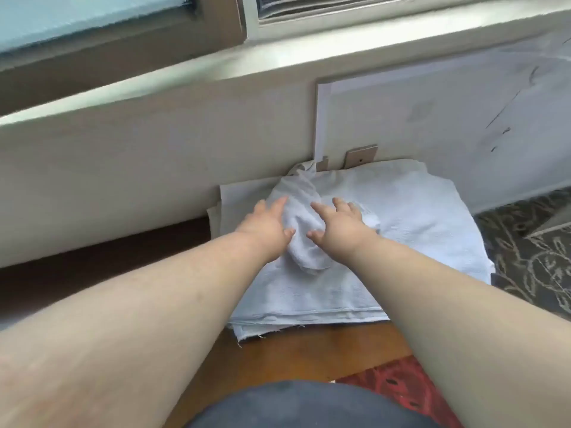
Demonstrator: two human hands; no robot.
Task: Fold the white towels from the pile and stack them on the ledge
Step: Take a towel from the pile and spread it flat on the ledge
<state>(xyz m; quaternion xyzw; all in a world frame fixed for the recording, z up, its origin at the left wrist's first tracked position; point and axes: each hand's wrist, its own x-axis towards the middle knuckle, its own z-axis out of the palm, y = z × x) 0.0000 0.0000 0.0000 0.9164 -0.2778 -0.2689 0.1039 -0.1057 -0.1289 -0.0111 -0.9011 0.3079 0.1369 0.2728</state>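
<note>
The crumpled white towel [304,233] lies atop the flat towel pile [386,242], long axis running away toward the wall, bracketed by the left hand [265,225] and right hand [338,225], both spread wide, equally near.

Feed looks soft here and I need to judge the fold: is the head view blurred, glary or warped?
Head view: soft throughout, towel weave faint between the left hand and right hand; glare on the ledge; wide-angle bend in the ledge line; even daylight, shadows weak.
</note>
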